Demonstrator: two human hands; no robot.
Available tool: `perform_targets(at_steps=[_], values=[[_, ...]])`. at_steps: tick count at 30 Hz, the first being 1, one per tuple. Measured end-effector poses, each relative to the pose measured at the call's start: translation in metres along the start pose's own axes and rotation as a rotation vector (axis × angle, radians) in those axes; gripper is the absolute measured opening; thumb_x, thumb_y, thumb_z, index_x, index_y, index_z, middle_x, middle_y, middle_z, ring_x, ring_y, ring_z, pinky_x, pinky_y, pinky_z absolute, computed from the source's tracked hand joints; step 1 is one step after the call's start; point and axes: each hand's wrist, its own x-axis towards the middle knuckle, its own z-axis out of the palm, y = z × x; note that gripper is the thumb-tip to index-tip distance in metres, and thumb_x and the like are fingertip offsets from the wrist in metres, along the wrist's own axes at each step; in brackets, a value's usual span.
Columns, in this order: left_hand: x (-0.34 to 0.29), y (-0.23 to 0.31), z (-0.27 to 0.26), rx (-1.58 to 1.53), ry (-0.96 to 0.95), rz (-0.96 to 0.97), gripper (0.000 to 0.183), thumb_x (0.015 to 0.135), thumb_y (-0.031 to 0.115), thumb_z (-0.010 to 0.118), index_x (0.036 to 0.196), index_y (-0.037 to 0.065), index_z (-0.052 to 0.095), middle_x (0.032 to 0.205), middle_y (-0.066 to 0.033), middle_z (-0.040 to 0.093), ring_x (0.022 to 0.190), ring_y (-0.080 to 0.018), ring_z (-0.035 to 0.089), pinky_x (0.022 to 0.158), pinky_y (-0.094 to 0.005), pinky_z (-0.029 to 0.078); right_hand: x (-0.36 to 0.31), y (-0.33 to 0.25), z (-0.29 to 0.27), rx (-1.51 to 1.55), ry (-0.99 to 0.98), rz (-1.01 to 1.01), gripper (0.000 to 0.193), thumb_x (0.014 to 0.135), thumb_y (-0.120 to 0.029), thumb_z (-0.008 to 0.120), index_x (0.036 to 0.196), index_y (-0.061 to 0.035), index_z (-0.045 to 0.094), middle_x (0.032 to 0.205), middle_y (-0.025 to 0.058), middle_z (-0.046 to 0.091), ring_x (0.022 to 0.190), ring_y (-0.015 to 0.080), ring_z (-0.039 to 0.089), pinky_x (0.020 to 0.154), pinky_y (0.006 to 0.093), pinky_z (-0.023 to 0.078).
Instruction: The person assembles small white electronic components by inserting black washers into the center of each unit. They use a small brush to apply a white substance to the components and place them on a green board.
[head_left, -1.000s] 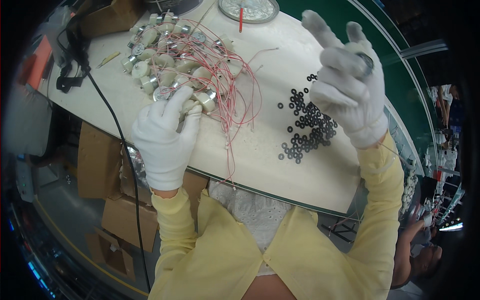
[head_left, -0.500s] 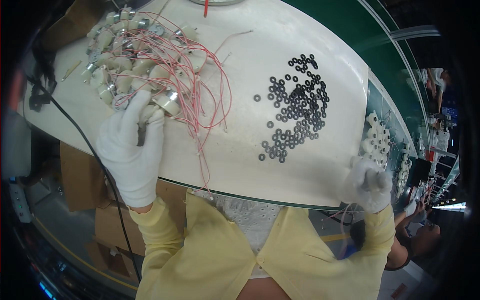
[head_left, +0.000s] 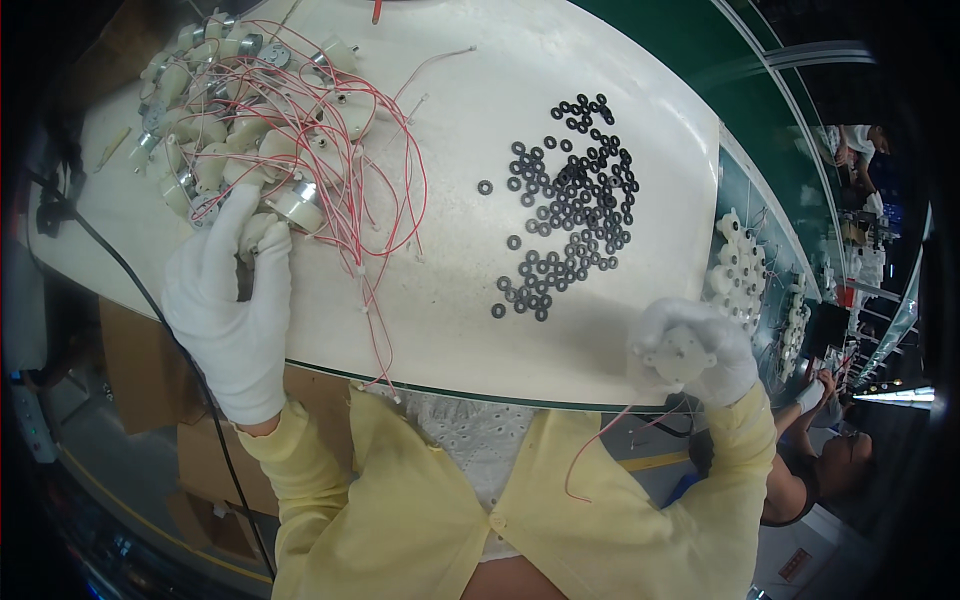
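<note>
In white gloves, both of my hands are at the worktable. My left hand reaches to the near edge of a heap of small motors with cream plastic housings, silver cans and red and white wires. Its thumb and fingers close around a cream motor part, mostly hidden by the glove. At the near right table edge, my right hand grips a whitish plastic motor housing, its face turned up. Thin wires hang from it past the edge.
Many black rubber rings lie scattered at mid-right. White plastic parts stand in rows beyond the right edge. A black cable runs down the left side, near cardboard boxes. Another person works at far right.
My right hand has moved left and turned, bringing the motor housing's face into view. My left hand stays at the heap. The whole view has shifted slightly.
</note>
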Motion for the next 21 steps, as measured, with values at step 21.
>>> perform_targets(at_steps=[21], values=[[-0.002, 0.000, -0.003, -0.058, -0.015, -0.058, 0.039, 0.074, 0.008, 0.076, 0.112, 0.012, 0.069, 0.077, -0.0015, 0.060, 0.066, -0.0188, 0.054, 0.062, -0.0315, 0.044, 0.023, 0.006, 0.020, -0.534, 0.219, -0.154, 0.045, 0.088, -0.025, 0.068, 0.120, 0.0033, 0.053, 0.097, 0.0070, 0.064, 0.084, 0.0124, 0.058, 0.077, 0.0255, 0.047]])
